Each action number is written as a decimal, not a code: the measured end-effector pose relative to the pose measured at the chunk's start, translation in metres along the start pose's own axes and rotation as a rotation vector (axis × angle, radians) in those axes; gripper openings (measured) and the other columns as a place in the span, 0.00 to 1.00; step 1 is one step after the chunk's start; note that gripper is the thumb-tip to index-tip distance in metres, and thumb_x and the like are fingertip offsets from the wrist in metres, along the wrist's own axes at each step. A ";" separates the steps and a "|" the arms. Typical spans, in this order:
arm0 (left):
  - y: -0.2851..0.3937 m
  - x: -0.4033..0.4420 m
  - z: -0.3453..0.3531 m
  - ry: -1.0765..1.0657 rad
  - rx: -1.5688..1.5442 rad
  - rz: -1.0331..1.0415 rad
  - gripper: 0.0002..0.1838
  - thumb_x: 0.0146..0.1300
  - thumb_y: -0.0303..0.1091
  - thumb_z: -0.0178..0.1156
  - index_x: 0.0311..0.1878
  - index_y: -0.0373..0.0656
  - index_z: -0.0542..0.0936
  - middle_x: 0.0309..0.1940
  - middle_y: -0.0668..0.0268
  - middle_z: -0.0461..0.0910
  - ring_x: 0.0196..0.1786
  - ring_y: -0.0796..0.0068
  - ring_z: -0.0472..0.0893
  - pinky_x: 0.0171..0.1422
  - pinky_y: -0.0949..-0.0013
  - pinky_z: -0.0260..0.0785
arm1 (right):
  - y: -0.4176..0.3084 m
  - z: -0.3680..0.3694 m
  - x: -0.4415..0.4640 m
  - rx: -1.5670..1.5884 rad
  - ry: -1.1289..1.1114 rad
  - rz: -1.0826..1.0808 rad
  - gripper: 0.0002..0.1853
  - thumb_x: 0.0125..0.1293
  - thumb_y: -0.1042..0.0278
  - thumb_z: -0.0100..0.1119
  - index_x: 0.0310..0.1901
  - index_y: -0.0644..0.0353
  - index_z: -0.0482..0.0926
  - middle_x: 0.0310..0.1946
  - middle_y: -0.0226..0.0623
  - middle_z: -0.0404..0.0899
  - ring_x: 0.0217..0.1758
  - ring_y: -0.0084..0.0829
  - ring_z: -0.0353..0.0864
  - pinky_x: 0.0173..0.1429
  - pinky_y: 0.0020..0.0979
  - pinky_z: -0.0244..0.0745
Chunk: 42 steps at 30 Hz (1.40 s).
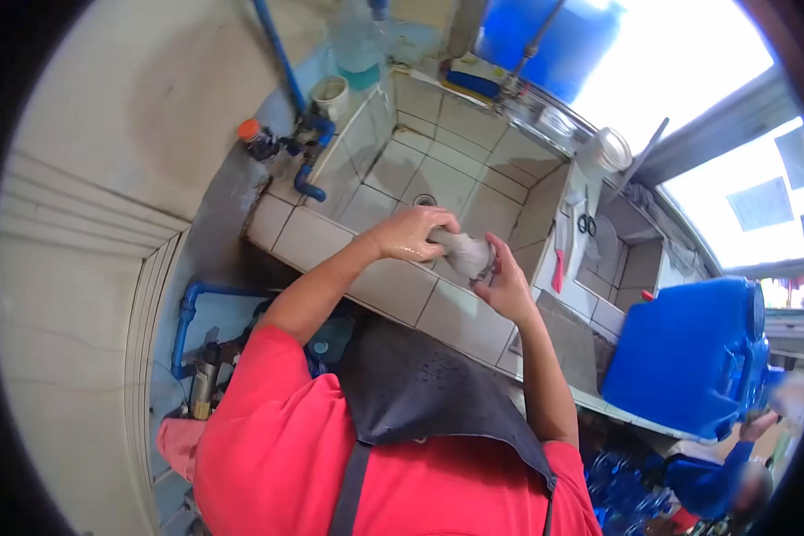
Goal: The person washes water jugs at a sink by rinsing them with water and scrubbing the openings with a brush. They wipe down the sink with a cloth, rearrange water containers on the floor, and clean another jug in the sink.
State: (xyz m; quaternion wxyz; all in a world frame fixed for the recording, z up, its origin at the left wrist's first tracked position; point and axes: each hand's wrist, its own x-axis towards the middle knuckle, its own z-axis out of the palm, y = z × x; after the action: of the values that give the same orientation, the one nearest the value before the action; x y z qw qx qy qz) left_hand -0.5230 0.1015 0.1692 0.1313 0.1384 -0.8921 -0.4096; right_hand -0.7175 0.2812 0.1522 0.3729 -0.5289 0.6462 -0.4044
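Note:
Over the front edge of a tiled sink [380, 170], both hands hold one whitish-grey bundle [467, 254] that looks like a wet cloth. My left hand [415, 234] looks wet and has its fingers closed around the bundle's left end. On the other end, the fingers and thumb of my right hand [506, 284] grip it from the right side. Parts of the bundle are hidden behind the fingers. Below it in the sink floor is a round drain [425, 201].
A blue pipe tap [310, 185] juts over the sink's left wall beside a white mug [330, 94]. To the right are scissors [586, 223], a red-handled tool [558, 271] and a big blue jug [674, 353]. Another person's blue sleeve [719, 478] shows lower right.

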 end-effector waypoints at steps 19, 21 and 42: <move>0.002 -0.030 0.047 0.019 -0.334 0.073 0.25 0.49 0.38 0.76 0.50 0.41 0.80 0.44 0.60 0.85 0.45 0.64 0.84 0.53 0.65 0.74 | -0.156 -0.025 -0.006 -0.175 0.257 -0.291 0.11 0.52 0.80 0.59 0.39 0.67 0.76 0.28 0.27 0.75 0.30 0.16 0.70 0.34 0.19 0.65; -0.008 -0.034 0.070 0.177 -0.402 0.023 0.24 0.50 0.36 0.75 0.49 0.41 0.80 0.42 0.60 0.84 0.44 0.63 0.83 0.51 0.65 0.75 | -0.175 -0.035 -0.014 -0.181 0.293 -0.345 0.10 0.52 0.80 0.60 0.38 0.66 0.78 0.26 0.29 0.75 0.29 0.17 0.71 0.34 0.20 0.65; -0.087 -0.208 -0.059 0.217 0.697 -0.798 0.49 0.63 0.64 0.61 0.79 0.49 0.55 0.79 0.47 0.50 0.81 0.42 0.46 0.81 0.41 0.39 | 0.041 0.043 -0.073 -0.853 -0.123 -0.286 0.41 0.66 0.36 0.56 0.77 0.40 0.57 0.80 0.43 0.49 0.82 0.52 0.45 0.81 0.53 0.47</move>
State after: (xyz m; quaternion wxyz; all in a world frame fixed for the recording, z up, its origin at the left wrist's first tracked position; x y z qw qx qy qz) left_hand -0.2972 0.0798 0.1140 0.0034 0.5433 -0.8346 -0.0908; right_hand -0.6824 0.3524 0.1013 0.0997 -0.7423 0.6521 -0.1175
